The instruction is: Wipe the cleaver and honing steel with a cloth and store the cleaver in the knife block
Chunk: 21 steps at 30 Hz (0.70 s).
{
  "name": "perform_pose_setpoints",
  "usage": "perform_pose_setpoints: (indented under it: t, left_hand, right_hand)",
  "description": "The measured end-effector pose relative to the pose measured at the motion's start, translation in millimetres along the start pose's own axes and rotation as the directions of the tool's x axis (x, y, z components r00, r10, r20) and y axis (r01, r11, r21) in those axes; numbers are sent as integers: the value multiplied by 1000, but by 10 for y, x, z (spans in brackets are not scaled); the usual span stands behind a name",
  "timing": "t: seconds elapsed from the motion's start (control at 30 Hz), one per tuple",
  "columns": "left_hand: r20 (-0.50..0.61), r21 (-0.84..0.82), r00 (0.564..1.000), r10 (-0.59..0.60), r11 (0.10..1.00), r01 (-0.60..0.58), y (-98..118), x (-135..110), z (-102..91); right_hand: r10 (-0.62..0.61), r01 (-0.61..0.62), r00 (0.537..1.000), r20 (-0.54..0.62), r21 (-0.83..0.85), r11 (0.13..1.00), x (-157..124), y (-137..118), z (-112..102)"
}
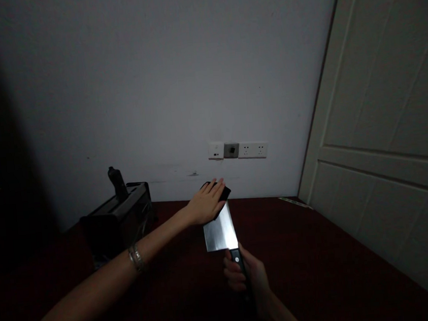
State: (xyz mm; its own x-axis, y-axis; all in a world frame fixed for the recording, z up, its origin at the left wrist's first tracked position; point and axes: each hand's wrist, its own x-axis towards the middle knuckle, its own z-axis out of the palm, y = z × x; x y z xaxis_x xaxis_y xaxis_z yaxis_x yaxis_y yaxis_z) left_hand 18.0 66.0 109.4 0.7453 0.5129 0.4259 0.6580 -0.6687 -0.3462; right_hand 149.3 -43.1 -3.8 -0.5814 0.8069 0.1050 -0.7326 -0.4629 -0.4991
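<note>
A cleaver with a broad shiny blade [220, 233] and a black riveted handle is held up in front of me, blade pointing away. My right hand [254, 271] is closed around its handle. Stretched out flat, the fingers of my left hand [207, 203] lie over a dark, flat piece [225, 193], perhaps cloth, covering the far end of the blade. That end of the blade is hidden beneath it. A silvery bracelet circles my left wrist.
On the left of the dark red tabletop [279, 234] stands a black knife block [118, 215] with one black handle sticking up. Sockets and a switch [237, 150] are set in the pale wall behind. A white panelled door [381, 117] stands at right.
</note>
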Motion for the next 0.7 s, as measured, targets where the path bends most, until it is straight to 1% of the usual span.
perform_pose_setpoints:
  t: [0.07,0.17,0.23,0.3,0.43,0.5,0.57,0.63,0.7]
  left_hand:
    - [18,1,1000,-3,1000,3,9,-34,42]
    - [32,-11,997,75,997,-74,166,-178,79]
    - [30,-22,991,127,992,-126,226,-253,88]
    - [31,-25,992,119,993,-119,181,-264,93]
    - [49,-18,999,13,1000,-12,-52,-188,104]
    - [47,-16,999,7,1000,-6,-76,-200,91]
    - [34,-16,999,37,999,-36,1,-276,53]
    - [24,-20,996,90,996,-89,117,-382,-3]
    - [22,-26,991,134,991,-134,183,-464,-58]
  right_hand:
    - [2,-2,1000,2,3,1000,7,0,-21]
    - [-10,10,1000,4,18,1000,14,-2,-59]
    - [-9,9,1000,4,23,1000,15,5,-75]
    - [1,-1,1000,2,23,1000,11,19,-79]
    - [14,-14,1000,15,19,1000,-2,30,-63]
    - [10,-11,1000,17,15,1000,-10,14,-49]
    - [-5,5,1000,12,11,1000,-17,-11,-34]
    - [-22,22,1000,5,13,1000,-22,-33,-20]
    - [-23,23,1000,8,14,1000,-24,-38,-8]
